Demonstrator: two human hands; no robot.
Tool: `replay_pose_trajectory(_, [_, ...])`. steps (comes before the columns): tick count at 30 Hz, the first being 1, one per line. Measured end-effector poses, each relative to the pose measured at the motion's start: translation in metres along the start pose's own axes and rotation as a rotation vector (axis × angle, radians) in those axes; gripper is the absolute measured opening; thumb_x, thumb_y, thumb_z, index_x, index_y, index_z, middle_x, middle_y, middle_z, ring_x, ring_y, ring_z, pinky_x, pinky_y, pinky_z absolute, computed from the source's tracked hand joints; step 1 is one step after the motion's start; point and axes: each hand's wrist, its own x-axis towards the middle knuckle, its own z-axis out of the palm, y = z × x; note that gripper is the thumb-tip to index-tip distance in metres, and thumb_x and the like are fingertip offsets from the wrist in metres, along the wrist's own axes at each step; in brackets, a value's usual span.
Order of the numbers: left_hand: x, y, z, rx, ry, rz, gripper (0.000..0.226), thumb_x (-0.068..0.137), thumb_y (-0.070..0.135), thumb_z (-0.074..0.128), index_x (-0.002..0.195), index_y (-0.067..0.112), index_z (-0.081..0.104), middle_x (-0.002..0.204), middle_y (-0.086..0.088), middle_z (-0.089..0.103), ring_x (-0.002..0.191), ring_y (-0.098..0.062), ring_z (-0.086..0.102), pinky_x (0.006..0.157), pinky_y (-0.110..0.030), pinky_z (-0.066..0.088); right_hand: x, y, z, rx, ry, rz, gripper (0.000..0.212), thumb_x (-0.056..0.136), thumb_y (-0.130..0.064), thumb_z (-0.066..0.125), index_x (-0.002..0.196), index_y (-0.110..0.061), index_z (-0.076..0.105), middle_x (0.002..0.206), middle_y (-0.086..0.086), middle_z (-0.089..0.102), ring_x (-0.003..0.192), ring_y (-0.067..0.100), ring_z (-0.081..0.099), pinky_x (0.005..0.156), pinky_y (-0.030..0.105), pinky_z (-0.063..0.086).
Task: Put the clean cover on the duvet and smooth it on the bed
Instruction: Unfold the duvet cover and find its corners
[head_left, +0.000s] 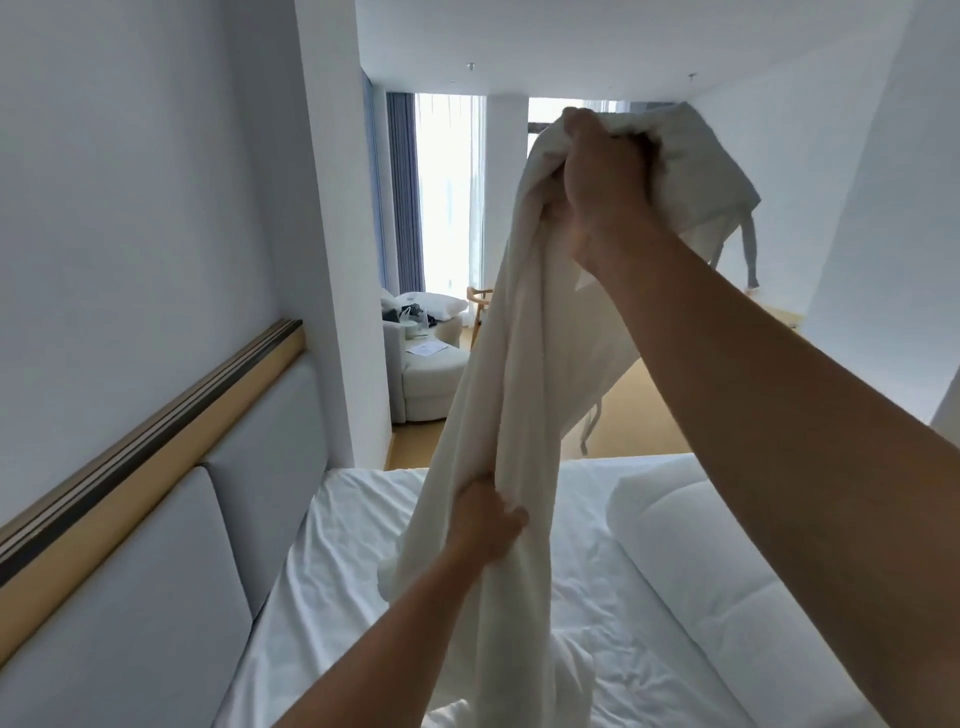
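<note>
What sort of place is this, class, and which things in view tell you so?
Probably a hotel room: a bed with white sheets against a padded headboard, and beyond it a sitting corner with a pale sofa beside tall curtained windows.

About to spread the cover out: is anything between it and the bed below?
Nothing visible. The right hand grips the cover high, the left hand lower, and it hangs straight onto the bed sheet. The folded duvet lies off to the right.
</note>
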Motion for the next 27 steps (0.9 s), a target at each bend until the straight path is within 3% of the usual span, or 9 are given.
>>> replay_pose_trajectory(3, [-0.033, -0.053, 0.006, 0.047, -0.104, -0.180, 0.049, 0.096, 0.040, 0.062, 0.136, 0.012, 0.055, 0.125, -0.007, 0.065, 0.115, -0.026, 0.062, 0.095, -0.033, 0.048, 0.007, -0.005, -0.034, 0.033, 0.086, 0.025, 0.027, 0.096, -0.019, 0.058, 0.069, -0.018, 0.057, 0.055, -0.006, 0.052, 0.050, 0.009, 0.053, 0.050, 0.019, 0.043])
replay_pose_trajectory(6, [-0.044, -0.065, -0.014, -0.018, 0.103, -0.175, 0.031, 0.103, 0.035, 0.050, 0.109, 0.011, 0.068, 0.103, -0.007, 0.070, 0.097, -0.029, 0.065, 0.086, -0.041, 0.053, 0.013, -0.006, -0.071, 0.025, 0.155, 0.044, 0.027, 0.097, -0.022, 0.054, 0.070, -0.020, 0.054, 0.055, -0.006, 0.053, 0.047, 0.007, 0.057, 0.048, 0.018, 0.044])
replay_pose_trajectory(8, [-0.044, -0.058, -0.039, -0.004, 0.281, -0.161, 0.027, 0.102, 0.025, 0.047, 0.095, 0.008, 0.067, 0.093, -0.010, 0.070, 0.090, -0.033, 0.065, 0.074, -0.040, 0.050, 0.016, -0.006, -0.095, 0.019, 0.174, 0.074, 0.022, 0.097, -0.025, 0.054, 0.076, -0.020, 0.058, 0.064, -0.004, 0.062, 0.063, 0.016, 0.068, 0.056, 0.027, 0.055])
replay_pose_trajectory(11, [-0.041, -0.032, -0.087, 0.112, 0.490, -0.113, 0.025, 0.101, 0.015, 0.046, 0.093, 0.002, 0.065, 0.095, -0.017, 0.067, 0.092, -0.036, 0.062, 0.070, -0.033, 0.036, 0.018, -0.005, -0.130, 0.010, 0.171, 0.129, 0.016, 0.097, -0.024, 0.056, 0.082, -0.021, 0.059, 0.077, 0.000, 0.066, 0.068, 0.018, 0.070, 0.065, 0.039, 0.063])
replay_pose_trajectory(15, [-0.042, 0.016, -0.148, 0.371, 0.582, 0.013, 0.023, 0.102, 0.018, 0.045, 0.093, 0.004, 0.062, 0.096, -0.023, 0.068, 0.091, -0.041, 0.063, 0.069, -0.035, 0.037, 0.012, 0.012, -0.169, 0.013, 0.152, 0.207, 0.018, 0.101, -0.024, 0.056, 0.084, -0.025, 0.054, 0.081, -0.004, 0.060, 0.080, 0.016, 0.065, 0.063, 0.031, 0.060])
replay_pose_trajectory(18, [-0.049, 0.041, -0.172, 0.474, 0.611, 0.078, 0.023, 0.100, 0.021, 0.049, 0.101, 0.004, 0.065, 0.102, -0.025, 0.069, 0.097, -0.045, 0.062, 0.072, -0.039, 0.041, 0.000, 0.031, -0.196, 0.015, 0.202, 0.200, 0.016, 0.102, -0.023, 0.056, 0.086, -0.023, 0.052, 0.090, -0.004, 0.059, 0.089, 0.014, 0.063, 0.081, 0.035, 0.060])
replay_pose_trajectory(20, [-0.056, 0.052, -0.184, 0.514, 0.635, 0.090, 0.023, 0.099, 0.024, 0.050, 0.102, 0.006, 0.065, 0.103, -0.025, 0.069, 0.098, -0.045, 0.062, 0.074, -0.040, 0.044, -0.005, 0.041, -0.217, 0.052, 0.243, 0.208, 0.010, 0.099, -0.024, 0.062, 0.102, -0.018, 0.055, 0.099, -0.002, 0.061, 0.096, 0.015, 0.063, 0.084, 0.033, 0.059])
replay_pose_trajectory(23, [-0.065, 0.067, -0.199, 0.552, 0.633, 0.118, 0.028, 0.099, 0.028, 0.051, 0.105, 0.008, 0.068, 0.106, -0.022, 0.070, 0.099, -0.043, 0.062, 0.079, -0.042, 0.047, -0.003, 0.052, -0.245, 0.067, 0.239, 0.236, 0.043, 0.089, -0.019, 0.073, 0.125, -0.011, 0.053, 0.116, 0.006, 0.061, 0.103, 0.020, 0.065, 0.079, 0.034, 0.061])
replay_pose_trajectory(27, [-0.064, 0.082, -0.218, 0.576, 0.495, 0.135, 0.025, 0.097, 0.030, 0.061, 0.095, 0.008, 0.072, 0.097, -0.016, 0.070, 0.091, -0.035, 0.060, 0.074, -0.034, 0.038, 0.001, 0.071, -0.264, 0.062, 0.025, 0.331, 0.027, 0.092, -0.007, 0.059, 0.119, -0.010, 0.057, 0.100, 0.005, 0.063, 0.092, 0.016, 0.062, 0.056, 0.020, 0.052])
